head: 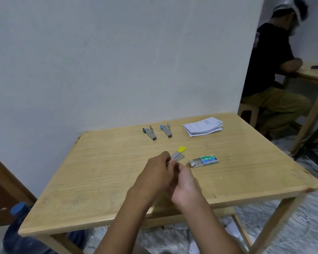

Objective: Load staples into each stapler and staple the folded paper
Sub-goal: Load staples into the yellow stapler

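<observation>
My left hand grips a yellow-capped stapler above the middle of the wooden table; its arm is swung open. My right hand is close beside it, fingers curled toward the stapler, and what they hold is hidden. A green staple box lies slid open just right of the hands. Two more staplers lie open at the far side, one with a green cap and one with a blue cap. A folded paper stack lies at the far right.
A white wall stands behind the table. Another person sits at a second table to the right. A blue water jug stands on the floor at the table's left corner.
</observation>
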The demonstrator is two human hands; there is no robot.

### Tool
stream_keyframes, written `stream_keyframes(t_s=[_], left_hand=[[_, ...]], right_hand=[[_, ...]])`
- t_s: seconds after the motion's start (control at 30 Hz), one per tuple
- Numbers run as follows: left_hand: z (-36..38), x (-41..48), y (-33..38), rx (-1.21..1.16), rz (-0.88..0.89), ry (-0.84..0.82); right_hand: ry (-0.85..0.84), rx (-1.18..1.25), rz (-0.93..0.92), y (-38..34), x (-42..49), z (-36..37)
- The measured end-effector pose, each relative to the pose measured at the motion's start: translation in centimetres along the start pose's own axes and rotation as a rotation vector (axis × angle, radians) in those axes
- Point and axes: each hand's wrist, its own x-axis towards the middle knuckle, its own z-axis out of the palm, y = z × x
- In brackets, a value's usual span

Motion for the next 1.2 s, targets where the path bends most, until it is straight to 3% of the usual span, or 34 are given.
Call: stream_keyframes(t_s=[0.1,0.23,0.3,0.4,0.5,0.6,0.7,0.77,0.87,1.03,1.2], left_hand=[[-0.2,0.5,1.2,0.256,0.009,-0.009],[-0.3,0.9,0.9,0.228,0.055,0.012],[-0.3,1.0,0.4,-0.005,0.063,0.017],[-0.4,1.1,-0.7,-0.575,-0.129,-0.055],[0.4,1.2,-2.5,-1.136,-0.379,-0.159],[1.8,1.4,-3.8,-1.457,-0.509,-0.215],[2.6,1.3,-4.5,-1.612,-0.525,-0.256],[2.7,1.4,-4.8,-1.666,-0.520,-0.272],[2.6,1.7,-5.0,-1.688,-0.513,-0.288],[2.8,1.8,-5.1,-1.664,-0.499,-0.322],[3.0,2.0,-5.4,-1.642,-0.484,-0.321]], right_hand=[[0.022,0.074,0.051,-0.3,-0.3,0.5],[0.038,0.162,0.021,-0.3,0.5,0.2],[0.005,0.226,-0.013,-0.5,0.9,-0.2],[-0.031,0.211,-0.207,-1.3,1.8,-1.0],[0.000,-0.184,-0.524,-3.0,2.9,-1.7],[-0.009,-0.852,-0.786,-4.5,3.9,-2.0],[-0.057,-1.471,-0.820,-5.1,4.6,-2.1],[-0.063,-1.691,-0.783,-5.4,5.0,-2.4],[-0.065,-1.859,-0.754,-5.4,5.3,-2.4],[-0.072,-2.105,-0.862,-5.5,5.2,-2.7],[0.064,-1.947,-0.956,-7.6,4.8,-3.9]])
